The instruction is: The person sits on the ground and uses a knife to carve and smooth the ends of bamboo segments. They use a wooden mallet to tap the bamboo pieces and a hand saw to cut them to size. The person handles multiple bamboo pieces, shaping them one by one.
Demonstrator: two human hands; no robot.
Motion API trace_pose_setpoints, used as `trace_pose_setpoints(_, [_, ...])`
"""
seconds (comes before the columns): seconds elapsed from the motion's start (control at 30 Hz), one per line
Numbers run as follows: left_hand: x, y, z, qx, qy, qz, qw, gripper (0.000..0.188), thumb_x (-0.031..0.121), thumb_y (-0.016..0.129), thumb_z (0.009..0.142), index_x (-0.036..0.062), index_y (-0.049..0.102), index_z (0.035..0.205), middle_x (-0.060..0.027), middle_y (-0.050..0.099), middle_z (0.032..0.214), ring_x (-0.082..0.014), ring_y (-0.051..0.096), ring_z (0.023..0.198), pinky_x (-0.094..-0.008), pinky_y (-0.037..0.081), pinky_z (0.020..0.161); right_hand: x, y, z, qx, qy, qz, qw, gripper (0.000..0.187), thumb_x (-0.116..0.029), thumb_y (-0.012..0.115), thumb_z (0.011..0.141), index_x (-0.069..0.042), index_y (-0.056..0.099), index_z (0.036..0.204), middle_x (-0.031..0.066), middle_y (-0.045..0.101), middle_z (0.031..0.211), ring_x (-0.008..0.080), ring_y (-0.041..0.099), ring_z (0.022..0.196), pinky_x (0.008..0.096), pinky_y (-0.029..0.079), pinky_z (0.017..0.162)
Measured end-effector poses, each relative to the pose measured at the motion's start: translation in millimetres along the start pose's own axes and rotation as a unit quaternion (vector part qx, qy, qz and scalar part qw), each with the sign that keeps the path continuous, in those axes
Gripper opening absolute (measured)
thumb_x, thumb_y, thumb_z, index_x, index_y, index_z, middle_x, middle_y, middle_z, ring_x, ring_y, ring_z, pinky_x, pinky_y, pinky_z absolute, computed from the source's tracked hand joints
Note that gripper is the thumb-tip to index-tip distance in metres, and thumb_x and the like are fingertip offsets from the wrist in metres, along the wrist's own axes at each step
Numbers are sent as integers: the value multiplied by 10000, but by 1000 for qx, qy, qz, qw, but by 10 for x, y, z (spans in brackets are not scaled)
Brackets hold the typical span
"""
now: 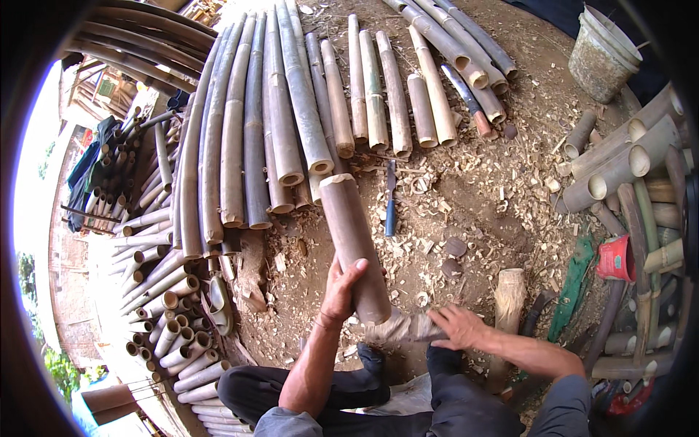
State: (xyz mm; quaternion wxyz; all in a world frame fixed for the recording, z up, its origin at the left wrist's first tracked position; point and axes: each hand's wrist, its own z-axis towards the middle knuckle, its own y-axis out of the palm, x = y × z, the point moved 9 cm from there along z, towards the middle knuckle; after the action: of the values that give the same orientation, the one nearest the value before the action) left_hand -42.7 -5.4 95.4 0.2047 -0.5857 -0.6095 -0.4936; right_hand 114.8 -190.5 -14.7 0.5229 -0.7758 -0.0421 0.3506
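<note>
One cut bamboo section (354,244) is held slanting over the chip-strewn ground.

The left hand (341,290) is wrapped around the section near its lower end, fingers clasped on the smooth brown wall; the right hand (457,325) lies flat with fingers spread on a pale, blurred piece (402,329) just below that end, gripping nothing that I can make out. The section looks stiff, hollow and fairly light for its bulk, its skin probably slick, so a full clasp near an end should steady it best. The earth floor (480,211) is littered with shavings and offcuts. Long bamboo poles (277,116) lie side by side ahead, a blue-handled knife (391,198) lies beside them, shorter tubes (619,160) are stacked at right, and a bucket (601,54) stands beyond.
</note>
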Motion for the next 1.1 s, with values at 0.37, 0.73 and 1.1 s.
trace_pose_setpoints(0.37, [-455,150,-108,-24,-117,-88,989,704,532,557,864,-26,472,1285,-233,646,1067,-389,668,958,-502,551,854,1630,-714,93,215,279,-146,924,855,-478,694,845,-9,325,1457,185,511,1174,294,502,1018,455,458,895])
trace_pose_setpoints(0.73, [-444,375,149,-142,-138,-324,925,797,481,588,814,4,384,1420,-194,605,1164,-351,648,1034,-512,530,897,1333,-581,327,80,154,-107,979,950,-400,791,757,-101,277,1499,182,447,1363,333,441,1256,491,335,1114])
trace_pose_setpoints(1.1, [-679,609,-62,-155,-116,-119,974,750,460,657,776,-94,509,1259,-204,625,1120,-317,655,1004,-449,535,912,1133,-678,579,146,151,-68,975,859,-319,805,748,-167,374,1475,160,492,1334,347,447,1256,499,289,1140])
